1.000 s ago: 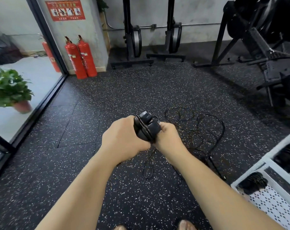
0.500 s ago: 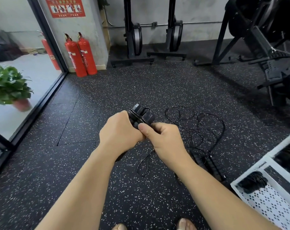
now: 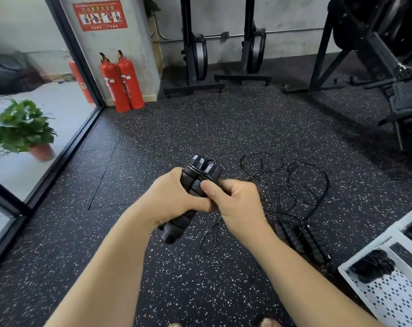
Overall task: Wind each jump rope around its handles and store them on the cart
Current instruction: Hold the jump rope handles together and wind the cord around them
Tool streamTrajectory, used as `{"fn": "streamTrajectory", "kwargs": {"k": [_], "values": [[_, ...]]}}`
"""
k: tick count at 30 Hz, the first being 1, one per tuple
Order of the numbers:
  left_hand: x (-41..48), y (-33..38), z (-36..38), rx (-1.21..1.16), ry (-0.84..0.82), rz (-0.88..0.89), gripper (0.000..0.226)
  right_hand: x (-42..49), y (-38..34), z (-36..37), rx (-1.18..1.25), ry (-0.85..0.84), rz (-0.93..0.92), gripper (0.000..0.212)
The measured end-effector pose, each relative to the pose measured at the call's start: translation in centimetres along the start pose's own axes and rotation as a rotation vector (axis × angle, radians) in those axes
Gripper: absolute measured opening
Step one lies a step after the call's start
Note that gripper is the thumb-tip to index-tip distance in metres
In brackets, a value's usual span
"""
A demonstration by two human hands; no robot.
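Note:
My left hand [image 3: 174,197] grips a pair of black jump rope handles [image 3: 198,175] held side by side, tilted up to the right, with cord wound round their upper part. My right hand [image 3: 235,204] pinches the thin black cord against the handles; a short loop of that cord [image 3: 208,237] hangs below. On the floor to the right lies a second jump rope, its cord [image 3: 292,182] in loose coils and its two black handles [image 3: 304,239] side by side. The white cart [image 3: 389,300] stands at the lower right, with a wound black rope [image 3: 372,265] on its perforated shelf.
Two red fire extinguishers [image 3: 121,83] stand by the pillar at the back left. A potted plant [image 3: 21,128] sits beyond the glass partition. Black gym machines [image 3: 198,50] line the back wall and a large frame [image 3: 389,67] fills the right. The floor is speckled black rubber.
Both hands moved slightly lower and the handles tilted further, showing their lower ends. My right hand came round from behind the handles to the front, thumb now on the wound cord.

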State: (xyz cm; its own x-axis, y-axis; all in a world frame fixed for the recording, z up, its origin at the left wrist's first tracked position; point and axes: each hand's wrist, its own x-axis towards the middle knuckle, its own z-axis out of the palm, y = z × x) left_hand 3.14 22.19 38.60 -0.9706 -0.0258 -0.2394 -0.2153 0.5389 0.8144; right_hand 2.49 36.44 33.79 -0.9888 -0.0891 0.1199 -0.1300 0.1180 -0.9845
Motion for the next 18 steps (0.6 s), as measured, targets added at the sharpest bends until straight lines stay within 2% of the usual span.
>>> {"fn": "streamTrajectory", "kwargs": {"k": [3, 6, 8, 11, 13, 15, 18], "values": [[0.2, -0.2, 0.1, -0.145, -0.033, -0.038, 0.038, 0.4, 0.0, -0.1, 0.036, 0.008, 0.006, 0.033], [0.2, -0.2, -0.2, -0.336, -0.127, -0.1, 0.033, 0.6, 0.0, -0.2, 0.042, 0.002, -0.014, 0.037], [0.2, -0.3, -0.4, -0.379, -0.137, -0.109, 0.03, 0.6, -0.1, -0.1, 0.022, -0.012, -0.026, 0.042], [0.2, -0.3, -0.3, -0.383, -0.05, -0.101, 0.026, 0.7, -0.4, 0.1, 0.019, -0.045, -0.05, 0.047], [0.4, -0.4, 0.0, -0.338, 0.044, -0.094, 0.027, 0.9, -0.7, 0.0, -0.012, -0.083, -0.02, 0.043], [0.6, -0.7, 0.0, -0.236, 0.146, -0.087, 0.031, 1.1, -0.8, -0.2, -0.186, -0.109, -0.029, 0.044], [1.1, -1.6, -0.9, -0.043, 0.328, -0.14, 0.041, 1.1, -1.1, -1.2, -0.646, -0.07, -0.129, 0.052]]}}
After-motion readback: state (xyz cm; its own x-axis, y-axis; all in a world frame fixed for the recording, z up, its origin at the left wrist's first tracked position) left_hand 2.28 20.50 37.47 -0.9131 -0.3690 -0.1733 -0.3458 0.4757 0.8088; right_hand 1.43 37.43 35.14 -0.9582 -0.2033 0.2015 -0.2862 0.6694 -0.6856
